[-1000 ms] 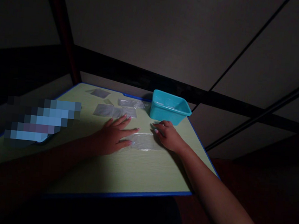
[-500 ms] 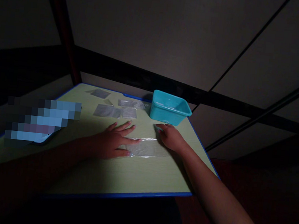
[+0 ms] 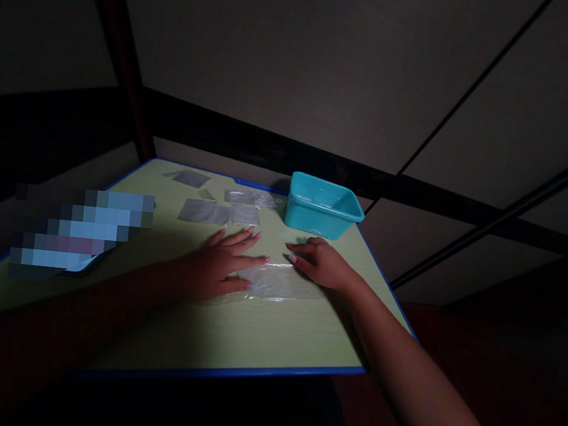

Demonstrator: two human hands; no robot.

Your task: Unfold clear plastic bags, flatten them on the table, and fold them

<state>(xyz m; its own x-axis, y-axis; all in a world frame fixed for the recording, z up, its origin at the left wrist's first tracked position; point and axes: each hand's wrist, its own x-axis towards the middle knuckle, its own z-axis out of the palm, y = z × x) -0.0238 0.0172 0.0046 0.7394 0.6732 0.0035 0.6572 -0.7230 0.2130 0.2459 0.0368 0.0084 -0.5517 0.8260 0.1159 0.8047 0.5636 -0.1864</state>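
A clear plastic bag (image 3: pixel 280 284) lies flat on the pale table (image 3: pixel 171 343). My left hand (image 3: pixel 215 270) rests open on the bag's left part, fingers spread and pointing right. At the bag's upper right edge is my right hand (image 3: pixel 317 262), with thumb and index finger extended apart and the other fingers curled. Its thumb tip is by the bag's far edge, and nothing shows between the fingers.
Behind my right hand stands a turquoise basket (image 3: pixel 316 217). Several flat clear bags, among them one at the back left (image 3: pixel 191 178) and one in the middle (image 3: pixel 205 211), lie beyond my left hand. A blurred-out device (image 3: pixel 86 231) is at the left.
My right thumb has moved left along the bag's far edge, and the thumb and index finger now show apart. My left hand has shifted very slightly, its index fingertip a little farther away.
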